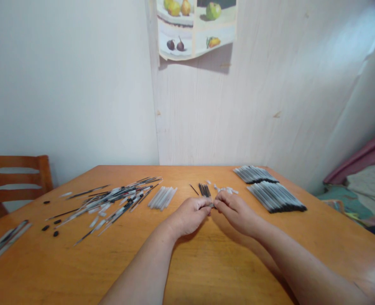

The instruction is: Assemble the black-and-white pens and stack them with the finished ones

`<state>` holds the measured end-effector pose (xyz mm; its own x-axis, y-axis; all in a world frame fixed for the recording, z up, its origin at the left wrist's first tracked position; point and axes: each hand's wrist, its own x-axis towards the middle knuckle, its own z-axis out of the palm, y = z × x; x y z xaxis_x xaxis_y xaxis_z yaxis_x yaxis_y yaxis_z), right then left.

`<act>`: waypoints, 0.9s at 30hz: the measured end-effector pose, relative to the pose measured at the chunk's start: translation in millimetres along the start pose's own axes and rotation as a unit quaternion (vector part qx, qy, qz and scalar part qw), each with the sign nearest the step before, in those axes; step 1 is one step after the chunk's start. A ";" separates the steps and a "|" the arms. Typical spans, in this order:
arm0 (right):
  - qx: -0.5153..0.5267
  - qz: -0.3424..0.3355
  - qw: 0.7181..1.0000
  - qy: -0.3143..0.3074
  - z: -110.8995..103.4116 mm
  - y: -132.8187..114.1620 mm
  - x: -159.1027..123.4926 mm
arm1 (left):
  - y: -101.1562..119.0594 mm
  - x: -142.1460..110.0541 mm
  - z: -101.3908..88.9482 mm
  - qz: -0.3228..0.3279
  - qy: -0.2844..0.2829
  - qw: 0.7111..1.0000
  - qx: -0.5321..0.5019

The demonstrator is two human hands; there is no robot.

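Note:
My left hand (192,214) and my right hand (236,213) meet over the middle of the table, fingertips nearly touching. Each is closed in a pinch around a small greyish piece (212,205); the fingers cover most of it, so I cannot make out its kind. Just beyond the fingertips lies a row of thin dark pen refills (204,189), with one refill (194,189) apart on the left. Small whitish pieces (227,190) are scattered behind my right hand. Left of my left hand is a row of clear pen barrels (162,198).
A loose pile of refills, barrels and white pieces (117,198) spreads over the left side. Several black caps (56,233) lie near it. At the right are two stacks of black-ended pens (276,197). A wooden chair (15,178) stands left of the table (200,262).

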<state>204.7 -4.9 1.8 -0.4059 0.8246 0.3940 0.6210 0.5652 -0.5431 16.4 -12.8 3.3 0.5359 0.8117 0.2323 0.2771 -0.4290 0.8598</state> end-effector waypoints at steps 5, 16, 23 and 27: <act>0.004 -0.002 1.000 -0.019 1.0 2.3 0.8 | 1.8 0.8 0.8 0.025 0.004 1.000 -0.004; 0.016 -0.005 1.000 -0.018 -0.6 2.8 1.0 | -1.4 1.1 0.8 0.041 0.015 0.999 0.005; 0.020 0.003 0.999 -0.026 -1.2 -4.0 -0.4 | -4.4 1.2 0.4 0.049 0.018 0.997 0.050; 0.027 0.005 0.999 -0.021 0.8 -3.6 0.7 | 0.7 0.7 -0.1 0.047 0.028 0.996 0.064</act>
<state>201.7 -6.3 3.5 -0.4286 0.8295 0.3581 0.5887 0.5571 -0.5857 16.9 -12.5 4.1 0.5208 0.7841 0.3376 0.3284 -0.5490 0.7686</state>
